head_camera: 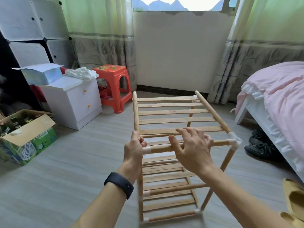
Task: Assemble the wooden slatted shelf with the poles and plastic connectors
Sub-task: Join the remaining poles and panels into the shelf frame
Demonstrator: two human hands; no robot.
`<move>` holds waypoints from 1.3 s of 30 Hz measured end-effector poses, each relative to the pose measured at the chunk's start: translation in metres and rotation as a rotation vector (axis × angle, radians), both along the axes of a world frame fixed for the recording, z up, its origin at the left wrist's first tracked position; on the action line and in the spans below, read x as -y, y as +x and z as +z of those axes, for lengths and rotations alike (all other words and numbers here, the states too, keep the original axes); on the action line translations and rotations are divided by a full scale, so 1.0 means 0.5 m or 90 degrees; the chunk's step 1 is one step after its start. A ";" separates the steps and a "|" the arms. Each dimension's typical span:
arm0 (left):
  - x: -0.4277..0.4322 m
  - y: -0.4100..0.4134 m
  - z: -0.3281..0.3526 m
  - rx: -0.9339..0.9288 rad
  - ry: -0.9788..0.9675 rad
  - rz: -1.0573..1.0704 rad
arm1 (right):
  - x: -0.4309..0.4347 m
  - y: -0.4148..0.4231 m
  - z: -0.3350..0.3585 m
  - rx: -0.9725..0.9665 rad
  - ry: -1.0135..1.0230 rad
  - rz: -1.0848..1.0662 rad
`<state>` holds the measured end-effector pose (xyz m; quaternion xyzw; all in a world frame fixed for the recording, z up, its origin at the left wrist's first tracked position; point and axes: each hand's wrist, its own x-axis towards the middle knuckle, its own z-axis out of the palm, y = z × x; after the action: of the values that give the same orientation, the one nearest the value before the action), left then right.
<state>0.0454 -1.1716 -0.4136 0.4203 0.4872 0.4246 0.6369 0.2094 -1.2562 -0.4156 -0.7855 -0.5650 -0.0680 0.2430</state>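
A: So, where does the top slatted shelf (172, 112) lie from the hands?
B: At 12 o'clock, on the rack (166, 178) standing on the floor (82, 153). Its slats run 9 to 3.
A: And the hands?
B: The left hand (134, 146) is clenched round the left side pole (135, 112), right by the near-left plastic connector (146, 150). The right hand (192, 145) is released, fingers spread, over the middle of the front pole (160, 148); I cannot tell whether the palm touches it.
A: Which way does that pole lie?
B: Long axis 9 to 3. Its left end sits in the connector beside the left hand. Its right end sits in the near-right connector (234, 142), at 3 o'clock from the right hand.
A: Which hand takes the next push?
B: My guess is the right one. It's nearer the pole's middle and could come straight down while the left steadies the corner
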 end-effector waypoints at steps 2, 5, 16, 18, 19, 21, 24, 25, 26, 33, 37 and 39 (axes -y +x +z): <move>0.017 0.019 -0.004 0.024 -0.001 -0.003 | -0.013 0.019 0.001 -0.042 0.037 0.012; 0.035 0.034 -0.003 0.075 -0.047 -0.083 | -0.018 0.042 -0.003 -0.086 0.129 -0.022; 0.071 0.068 -0.016 0.010 -0.007 -0.373 | 0.074 0.022 0.002 -0.814 0.093 -0.107; 0.071 0.071 -0.021 0.005 -0.010 -0.367 | 0.081 0.012 0.001 -0.808 0.076 -0.083; 0.072 0.070 -0.021 0.008 -0.011 -0.369 | 0.081 0.011 0.000 -0.785 0.077 -0.089; 0.068 0.064 -0.017 -0.007 0.005 -0.385 | 0.077 0.011 -0.001 -0.768 0.094 -0.099; 0.062 0.048 -0.011 -0.095 0.075 -0.413 | 0.076 0.016 -0.003 -0.793 0.107 -0.093; 0.059 0.044 -0.015 -0.151 0.132 -0.396 | 0.076 0.019 -0.005 -0.802 0.111 -0.093; 0.056 0.040 -0.023 -0.217 0.221 -0.357 | 0.076 0.020 -0.004 -0.805 0.113 -0.094; 0.000 0.043 -0.005 -0.478 1.055 -0.260 | 0.074 0.025 -0.006 -0.824 0.134 -0.109; -0.037 0.076 0.029 -0.594 1.149 -0.394 | 0.078 0.036 0.001 -0.795 0.143 -0.125; -0.029 0.098 0.044 -0.626 1.107 -0.464 | 0.082 0.048 0.006 -0.787 0.149 -0.132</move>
<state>0.0945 -1.1571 -0.3915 0.9770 0.0651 0.1941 -0.0603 0.2335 -1.2974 -0.4125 -0.6986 -0.2306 0.3132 0.6005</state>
